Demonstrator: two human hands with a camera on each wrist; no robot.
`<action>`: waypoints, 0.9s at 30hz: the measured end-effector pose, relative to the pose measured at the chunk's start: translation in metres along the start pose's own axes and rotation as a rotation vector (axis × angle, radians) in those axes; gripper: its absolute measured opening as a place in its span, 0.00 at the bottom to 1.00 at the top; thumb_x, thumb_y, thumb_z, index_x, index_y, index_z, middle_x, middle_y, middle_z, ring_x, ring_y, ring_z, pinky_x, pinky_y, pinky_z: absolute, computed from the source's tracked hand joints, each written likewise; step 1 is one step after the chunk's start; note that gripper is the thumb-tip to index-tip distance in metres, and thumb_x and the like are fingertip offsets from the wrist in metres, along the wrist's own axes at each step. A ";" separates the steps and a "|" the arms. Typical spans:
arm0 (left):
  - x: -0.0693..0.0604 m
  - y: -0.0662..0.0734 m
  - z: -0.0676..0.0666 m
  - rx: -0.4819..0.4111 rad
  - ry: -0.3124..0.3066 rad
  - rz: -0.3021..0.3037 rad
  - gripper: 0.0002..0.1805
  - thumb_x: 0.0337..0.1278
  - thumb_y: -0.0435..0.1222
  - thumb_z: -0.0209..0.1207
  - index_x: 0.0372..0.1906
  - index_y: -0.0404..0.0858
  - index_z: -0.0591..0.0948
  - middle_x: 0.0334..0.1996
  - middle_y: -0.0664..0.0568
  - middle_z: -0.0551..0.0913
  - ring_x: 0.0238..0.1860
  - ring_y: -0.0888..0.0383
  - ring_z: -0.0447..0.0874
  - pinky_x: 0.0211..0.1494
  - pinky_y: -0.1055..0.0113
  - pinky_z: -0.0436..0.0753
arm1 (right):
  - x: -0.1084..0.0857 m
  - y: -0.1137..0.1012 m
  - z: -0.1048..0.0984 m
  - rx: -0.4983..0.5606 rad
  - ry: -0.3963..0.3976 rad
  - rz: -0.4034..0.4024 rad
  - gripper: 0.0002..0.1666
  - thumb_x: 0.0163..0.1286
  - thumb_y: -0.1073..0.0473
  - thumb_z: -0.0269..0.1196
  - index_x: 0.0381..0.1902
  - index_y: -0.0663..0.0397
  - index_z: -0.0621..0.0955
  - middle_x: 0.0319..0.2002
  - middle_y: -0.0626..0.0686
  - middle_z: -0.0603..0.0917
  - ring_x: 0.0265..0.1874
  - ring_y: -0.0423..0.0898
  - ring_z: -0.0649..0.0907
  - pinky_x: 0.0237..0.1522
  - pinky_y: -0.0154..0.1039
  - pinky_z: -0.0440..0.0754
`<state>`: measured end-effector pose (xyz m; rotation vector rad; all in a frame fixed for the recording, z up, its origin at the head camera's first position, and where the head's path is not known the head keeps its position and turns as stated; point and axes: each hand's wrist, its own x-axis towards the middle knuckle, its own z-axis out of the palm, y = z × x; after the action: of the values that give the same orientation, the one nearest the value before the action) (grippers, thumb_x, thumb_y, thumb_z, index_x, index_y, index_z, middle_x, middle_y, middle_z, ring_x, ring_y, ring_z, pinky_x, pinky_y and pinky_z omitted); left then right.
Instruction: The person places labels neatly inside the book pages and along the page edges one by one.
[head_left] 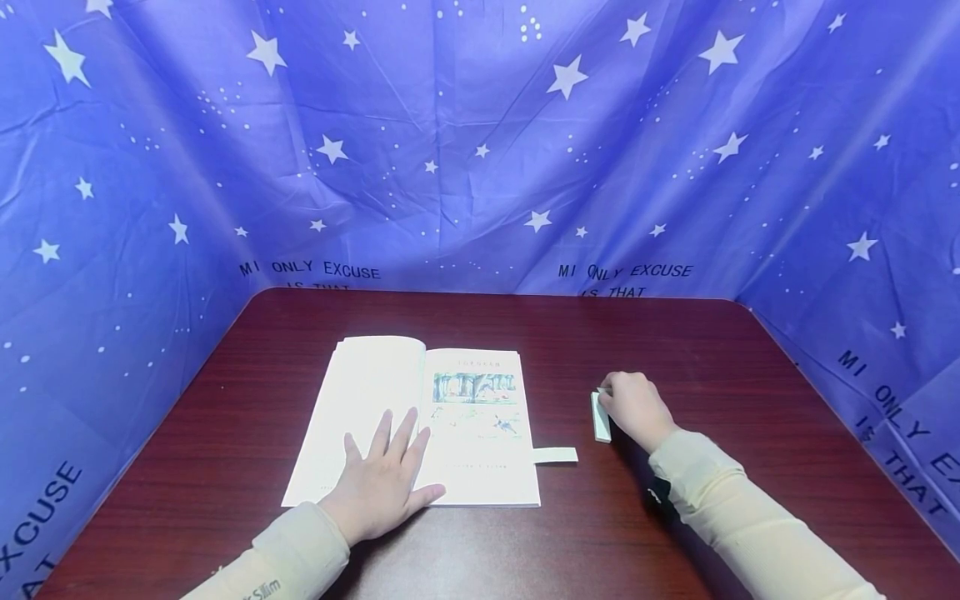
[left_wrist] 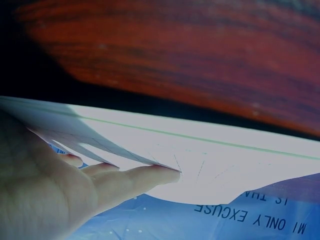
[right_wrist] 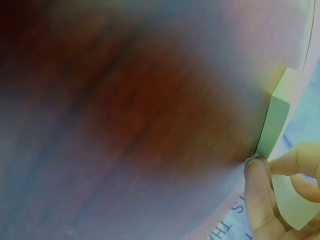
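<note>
An open book (head_left: 480, 483) lies on the table, its right page printed with colour pictures. My left hand (head_left: 386, 483) rests flat across its lower middle, fingers spread; in the left wrist view the thumb (left_wrist: 145, 180) lies along the page. To the right of the book is a narrow pale green pad of sticky notes (head_left: 602, 421). My right hand (head_left: 637, 408) is at the far end of this pad (right_wrist: 275, 120). Thumb and finger pinch a pale sticky note (right_wrist: 295, 202) there, which curves away from the block. Part of it is hidden behind the fingers.
A pale paper strip (head_left: 557, 455) sticks out from the book's right edge, between book and pad. The dark red wooden table (head_left: 600, 533) ends at a blue star-printed cloth (head_left: 480, 183) hanging at the back and both sides.
</note>
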<state>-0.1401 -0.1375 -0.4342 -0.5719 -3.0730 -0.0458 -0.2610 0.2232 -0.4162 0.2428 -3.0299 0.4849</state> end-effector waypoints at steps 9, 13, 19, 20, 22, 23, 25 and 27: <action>0.000 0.000 0.000 -0.001 -0.004 -0.001 0.42 0.67 0.65 0.44 0.73 0.40 0.66 0.78 0.43 0.56 0.76 0.35 0.54 0.57 0.20 0.62 | 0.000 0.000 0.000 0.004 0.000 0.018 0.13 0.64 0.64 0.56 0.38 0.68 0.84 0.35 0.63 0.87 0.31 0.55 0.84 0.37 0.52 0.82; 0.000 0.000 0.000 -0.001 -0.004 -0.001 0.42 0.67 0.65 0.44 0.73 0.40 0.66 0.78 0.43 0.56 0.76 0.35 0.54 0.57 0.20 0.62 | 0.000 -0.001 -0.001 0.012 -0.004 0.030 0.15 0.64 0.63 0.54 0.40 0.68 0.84 0.37 0.64 0.87 0.34 0.57 0.85 0.39 0.53 0.82; 0.000 0.000 -0.001 -0.004 -0.005 0.001 0.42 0.67 0.65 0.44 0.73 0.40 0.66 0.78 0.43 0.56 0.76 0.35 0.54 0.57 0.20 0.62 | -0.001 -0.001 -0.001 0.030 -0.022 0.051 0.13 0.61 0.63 0.56 0.36 0.65 0.85 0.35 0.61 0.87 0.34 0.57 0.85 0.39 0.53 0.82; 0.000 0.000 -0.001 -0.006 -0.005 0.001 0.42 0.67 0.65 0.44 0.73 0.40 0.66 0.78 0.43 0.56 0.76 0.35 0.54 0.57 0.20 0.62 | -0.001 -0.001 -0.001 0.032 -0.023 0.052 0.13 0.60 0.63 0.57 0.35 0.64 0.85 0.34 0.61 0.87 0.33 0.57 0.85 0.39 0.53 0.82; 0.000 0.000 -0.001 -0.006 -0.005 0.001 0.42 0.67 0.65 0.44 0.73 0.40 0.66 0.78 0.43 0.56 0.76 0.35 0.54 0.57 0.20 0.61 | -0.001 -0.001 -0.002 0.035 -0.023 0.053 0.12 0.60 0.63 0.56 0.34 0.63 0.85 0.34 0.60 0.87 0.33 0.57 0.85 0.39 0.53 0.82; 0.000 0.000 0.000 -0.004 -0.004 0.001 0.42 0.67 0.65 0.44 0.73 0.40 0.66 0.78 0.43 0.56 0.76 0.35 0.54 0.57 0.20 0.62 | -0.001 -0.001 -0.002 0.036 -0.021 0.052 0.12 0.60 0.63 0.56 0.34 0.63 0.85 0.34 0.61 0.87 0.34 0.57 0.85 0.39 0.53 0.82; 0.000 0.000 0.000 -0.001 -0.002 0.001 0.42 0.67 0.65 0.44 0.73 0.40 0.66 0.78 0.43 0.56 0.76 0.35 0.54 0.57 0.20 0.62 | -0.001 -0.001 -0.001 0.037 -0.016 0.051 0.11 0.60 0.63 0.57 0.34 0.63 0.84 0.34 0.60 0.87 0.34 0.57 0.85 0.39 0.53 0.82; 0.000 0.000 0.000 0.003 0.000 0.001 0.42 0.67 0.65 0.43 0.73 0.40 0.66 0.78 0.43 0.56 0.76 0.35 0.54 0.57 0.20 0.62 | -0.001 -0.001 -0.001 0.038 -0.014 0.052 0.11 0.60 0.63 0.57 0.34 0.62 0.84 0.34 0.60 0.87 0.34 0.57 0.85 0.39 0.53 0.82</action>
<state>-0.1399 -0.1376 -0.4343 -0.5739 -3.0719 -0.0414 -0.2597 0.2232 -0.4147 0.1702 -3.0497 0.5477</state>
